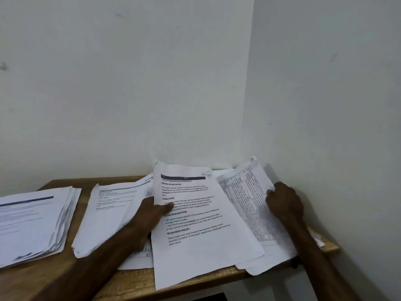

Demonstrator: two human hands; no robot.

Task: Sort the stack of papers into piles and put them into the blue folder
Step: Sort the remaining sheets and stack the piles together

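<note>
Printed sheet (201, 235) in left hand (152, 211); gridded sheet (245, 196) in right hand (284, 203)

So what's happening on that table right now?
A person is sorting papers on a wooden table. The left hand pinches a text sheet; the right hand rests on the gridded sheets by the wall. A thick stack and a thinner pile lie to the left. No blue folder is in view.

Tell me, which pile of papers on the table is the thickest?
The stack at the far left: many layered edges show, while the middle pile and the gridded sheets look thin.
</note>
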